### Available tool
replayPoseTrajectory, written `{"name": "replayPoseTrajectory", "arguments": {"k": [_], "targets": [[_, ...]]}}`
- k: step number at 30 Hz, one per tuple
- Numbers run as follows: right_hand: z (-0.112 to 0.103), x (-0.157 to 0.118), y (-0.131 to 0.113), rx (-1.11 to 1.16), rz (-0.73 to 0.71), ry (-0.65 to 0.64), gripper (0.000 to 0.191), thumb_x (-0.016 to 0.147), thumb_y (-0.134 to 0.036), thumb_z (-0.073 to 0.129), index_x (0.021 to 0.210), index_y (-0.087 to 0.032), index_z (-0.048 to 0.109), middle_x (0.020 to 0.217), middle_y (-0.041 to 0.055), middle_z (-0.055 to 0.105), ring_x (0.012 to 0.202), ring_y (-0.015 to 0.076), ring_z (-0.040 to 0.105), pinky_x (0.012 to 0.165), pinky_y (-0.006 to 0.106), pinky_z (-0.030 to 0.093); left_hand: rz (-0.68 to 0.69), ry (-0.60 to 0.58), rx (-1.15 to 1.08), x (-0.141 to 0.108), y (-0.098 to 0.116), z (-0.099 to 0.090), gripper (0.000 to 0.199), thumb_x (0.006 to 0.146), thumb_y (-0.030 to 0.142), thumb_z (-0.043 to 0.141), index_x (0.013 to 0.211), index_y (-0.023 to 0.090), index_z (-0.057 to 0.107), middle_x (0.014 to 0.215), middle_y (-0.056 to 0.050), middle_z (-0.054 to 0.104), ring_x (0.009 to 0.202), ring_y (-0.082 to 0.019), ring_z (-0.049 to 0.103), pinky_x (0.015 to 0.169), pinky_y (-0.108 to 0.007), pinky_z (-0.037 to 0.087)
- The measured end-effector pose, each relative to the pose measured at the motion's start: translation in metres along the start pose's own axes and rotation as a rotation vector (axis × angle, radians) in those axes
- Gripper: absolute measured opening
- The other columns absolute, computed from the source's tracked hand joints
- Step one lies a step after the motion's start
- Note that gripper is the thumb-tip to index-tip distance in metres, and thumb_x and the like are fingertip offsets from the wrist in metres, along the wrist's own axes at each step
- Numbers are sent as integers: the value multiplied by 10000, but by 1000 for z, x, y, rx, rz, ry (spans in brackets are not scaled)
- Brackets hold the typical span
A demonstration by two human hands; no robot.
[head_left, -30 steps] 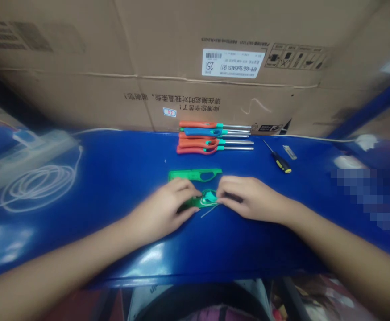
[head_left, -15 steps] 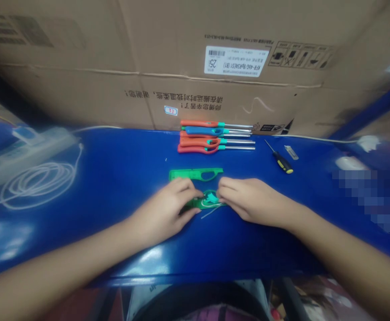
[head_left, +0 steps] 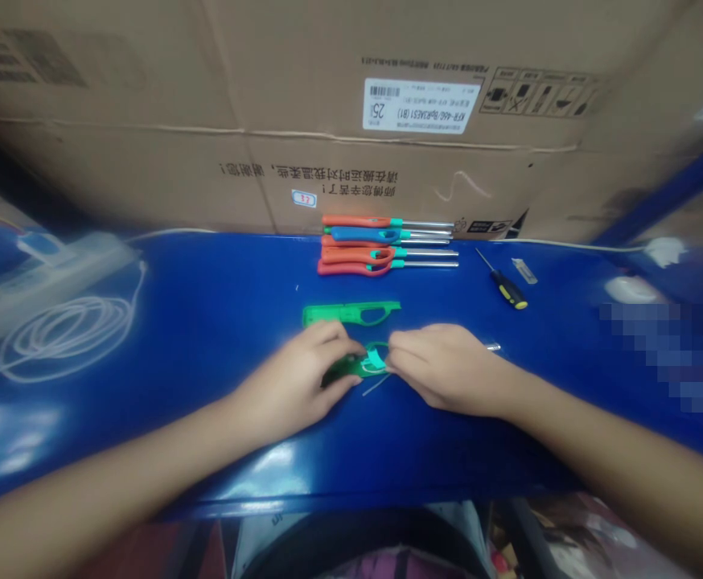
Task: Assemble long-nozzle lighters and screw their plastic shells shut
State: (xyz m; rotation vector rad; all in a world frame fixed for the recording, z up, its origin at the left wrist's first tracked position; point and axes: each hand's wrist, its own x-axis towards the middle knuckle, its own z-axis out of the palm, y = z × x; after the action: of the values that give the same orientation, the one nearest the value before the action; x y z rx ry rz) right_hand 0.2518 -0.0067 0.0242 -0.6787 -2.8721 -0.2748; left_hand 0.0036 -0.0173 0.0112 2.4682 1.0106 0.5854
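Observation:
My left hand (head_left: 309,366) is closed around the rear part of an opened green lighter casing half (head_left: 347,368), thumb below and fingers above. A teal plastic piece (head_left: 376,359) and a thin pale wire show in it. My right hand (head_left: 448,366) is closed at the front end of this lighter, fingertips pinched beside the teal piece; what lies under them is hidden. Past its knuckles pokes a metal tube tip (head_left: 494,347). A thin whitish stick (head_left: 376,385) slants just below the casing. Behind my hands lies the other green casing half (head_left: 339,314).
Several long-necked lighters (head_left: 357,256) lie stacked against the cardboard box (head_left: 176,177). To the right are a black-and-yellow screwdriver (head_left: 508,289) and a small clear packet (head_left: 524,271). A coiled white cable (head_left: 65,334) and a power strip (head_left: 80,269) are at left on the blue table (head_left: 219,322).
My right hand has shifted slightly left and the metal tube tip now shows beyond it. The teal piece sits at a different angle. My left hand stays nearly still.

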Motion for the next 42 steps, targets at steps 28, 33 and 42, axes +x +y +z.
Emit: {"name": "replayPoseTrajectory", "arguments": {"k": [28, 33, 42], "targets": [[-8, 0, -6, 21, 11, -86, 284, 1012, -218, 421, 912, -136, 674, 836, 53, 616, 621, 150, 503, 555, 327, 283, 68, -23, 88, -1, 2, 0, 389, 993, 220, 533, 1381, 218, 563, 1066, -88, 601, 993, -227, 586, 882, -391, 539], [-13, -8, 10, 126, 120, 14, 304, 1036, -306, 431, 1043, -178, 706, 1013, 61, 704, 727, 135, 618, 601, 285, 381, 107, -63, 126, -1, -2, -1, 400, 1011, 241, 507, 1408, 243, 553, 1159, -104, 614, 1047, -234, 593, 923, -397, 532], [-13, -40, 93, -27, 753, 200, 276, 947, -324, 500, 1012, -195, 734, 1106, 106, 687, 915, 246, 648, 721, 342, 481, 207, -119, 235, -2, -5, -5, 394, 1016, 223, 470, 1385, 273, 598, 1293, -107, 622, 1136, -267, 587, 957, -446, 523]]}}
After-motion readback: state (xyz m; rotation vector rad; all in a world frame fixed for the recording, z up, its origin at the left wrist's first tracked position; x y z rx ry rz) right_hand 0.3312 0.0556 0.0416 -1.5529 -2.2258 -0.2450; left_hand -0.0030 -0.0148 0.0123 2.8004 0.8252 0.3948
